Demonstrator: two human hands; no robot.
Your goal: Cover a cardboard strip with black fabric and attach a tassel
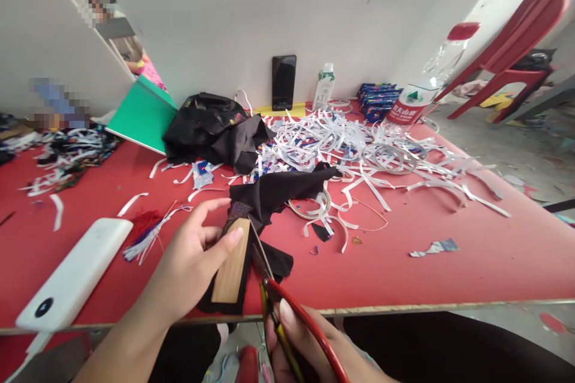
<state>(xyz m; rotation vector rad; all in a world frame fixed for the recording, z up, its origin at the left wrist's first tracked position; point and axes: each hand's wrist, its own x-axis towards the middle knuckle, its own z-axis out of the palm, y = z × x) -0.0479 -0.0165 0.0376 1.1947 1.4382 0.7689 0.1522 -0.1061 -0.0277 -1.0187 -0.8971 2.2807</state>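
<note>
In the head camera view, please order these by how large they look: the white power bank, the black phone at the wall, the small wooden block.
1. White rectangular power bank, though it lies nearest the camera.
2. Small wooden block in the left hand.
3. Black phone, far away, so its real size is unsure.

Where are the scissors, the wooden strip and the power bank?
scissors (265, 266): head view, on the blades beside the strip.
wooden strip (232, 272): head view, middle of its bare wood face.
power bank (76, 275): head view, middle of its white top.

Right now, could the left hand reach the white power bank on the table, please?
Probably yes: the power bank lies just beside the left hand with bare table between, though that hand holds a wooden strip.
</note>
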